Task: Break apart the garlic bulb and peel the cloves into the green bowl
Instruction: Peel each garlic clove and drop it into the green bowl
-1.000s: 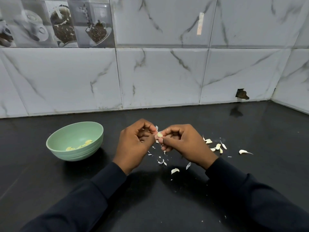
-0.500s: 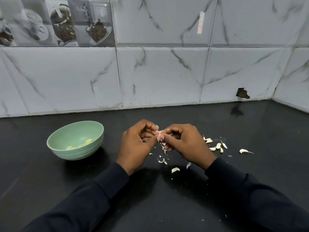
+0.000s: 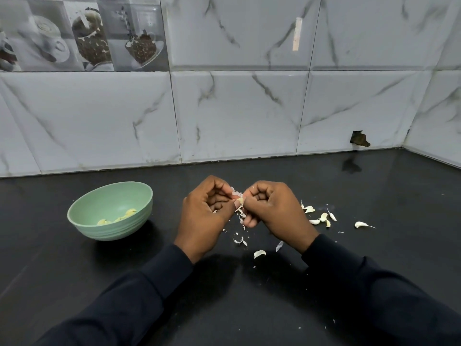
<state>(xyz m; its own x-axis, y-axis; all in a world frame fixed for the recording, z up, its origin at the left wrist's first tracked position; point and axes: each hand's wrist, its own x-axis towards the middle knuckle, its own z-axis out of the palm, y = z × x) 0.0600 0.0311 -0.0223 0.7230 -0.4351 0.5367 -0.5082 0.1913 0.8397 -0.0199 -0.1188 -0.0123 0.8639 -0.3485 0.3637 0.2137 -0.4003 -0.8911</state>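
Centre frame: clove (image 3: pixel 240 201) pinched between both hands, just above the bench (image 3: pixel 389 245). Left hand (image 3: pixel 207 216) curled, thumb tip against the clove; right hand (image 3: pixel 277 211) curled too, fingertips gripping its loose skin. Below the hands, scattered skins (image 3: pixel 259 253). Right of them, a few loose cloves (image 3: pixel 309 209). Centre left, green bowl (image 3: pixel 104 201), upright, holding peeled cloves (image 3: pixel 129 213).

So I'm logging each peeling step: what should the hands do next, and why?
Probably strip the remaining papery skin off the clove pinched between the left hand and the right hand: flakes of skin stick out around it, so it looks only partly peeled. Once bare, it likely goes into the green bowl, which holds peeled cloves.
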